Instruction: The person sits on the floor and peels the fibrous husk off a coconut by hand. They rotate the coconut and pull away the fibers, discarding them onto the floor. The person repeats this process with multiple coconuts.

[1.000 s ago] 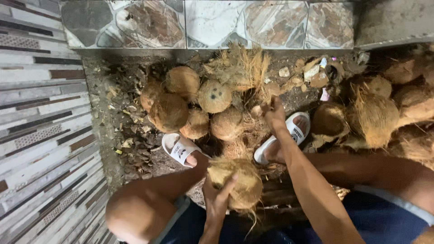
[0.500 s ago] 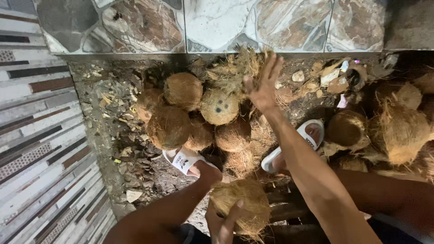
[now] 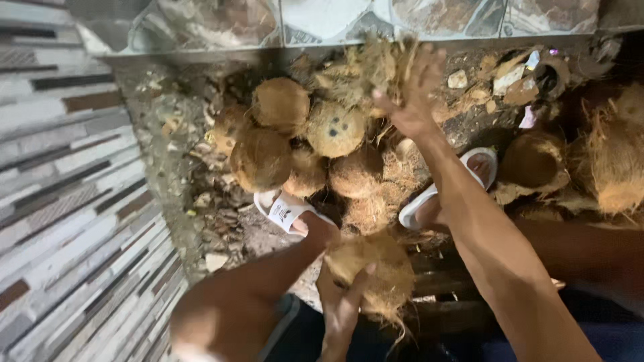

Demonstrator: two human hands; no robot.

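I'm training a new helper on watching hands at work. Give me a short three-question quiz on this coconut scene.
1. True or false: the left hand holds a husked coconut.
2. What does the right hand reach into: A) the husk fibre at the back of the pile, B) a sandal, C) the wall tiles?
3. What footwear shows on the ground?

Key: 1 true; 2 A; 3 white sandals.

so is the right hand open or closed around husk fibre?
Open: the right hand has fingers spread against the husk pile, gripping nothing visible.
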